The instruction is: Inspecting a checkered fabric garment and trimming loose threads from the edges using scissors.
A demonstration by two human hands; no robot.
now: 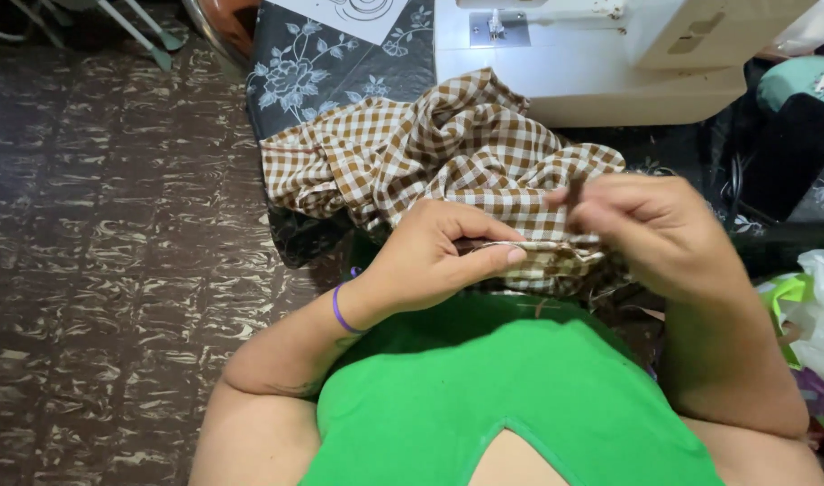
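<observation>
Nearest the camera: a green top point(511, 405) fills the lower frame. Just above it, the left hand point(430, 256), a purple band point(340, 313) on its wrist, pinches the near edge of a brown-and-white checked cloth point(439, 153) between thumb and fingers. The right hand point(651, 229) is blurred; its fingers are curled at the same edge, though whether they grip it cannot be told. The cloth lies bunched on a black flowered table cover point(317, 67), against a white sewing machine point(592, 54). Patterned brown floor point(106, 234) lies left.
</observation>
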